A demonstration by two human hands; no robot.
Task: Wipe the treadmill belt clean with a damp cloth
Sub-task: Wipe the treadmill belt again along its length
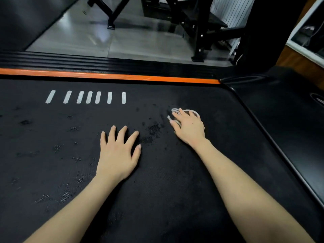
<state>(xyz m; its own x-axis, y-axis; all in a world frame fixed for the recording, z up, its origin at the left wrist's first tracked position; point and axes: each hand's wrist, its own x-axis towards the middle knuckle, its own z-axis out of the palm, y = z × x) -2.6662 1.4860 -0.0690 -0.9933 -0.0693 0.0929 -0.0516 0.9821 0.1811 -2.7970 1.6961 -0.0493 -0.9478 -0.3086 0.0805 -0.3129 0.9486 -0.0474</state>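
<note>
As right hand (pixel 190 128) presses cloth (pixel 175 110), belt (pixel 52 137) (damp-spotted)

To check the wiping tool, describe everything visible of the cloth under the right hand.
The cloth is small, pale and crumpled, mostly hidden under the right hand, whose spread fingers press it onto the black textured belt. Only its edges show past the fingertips. Dark wet-looking patches lie just left of it.

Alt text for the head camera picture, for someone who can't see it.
A person's right hand presses a white cloth onto a black treadmill belt, while the left hand rests flat beside it. Shiny patches lie between them.
</note>
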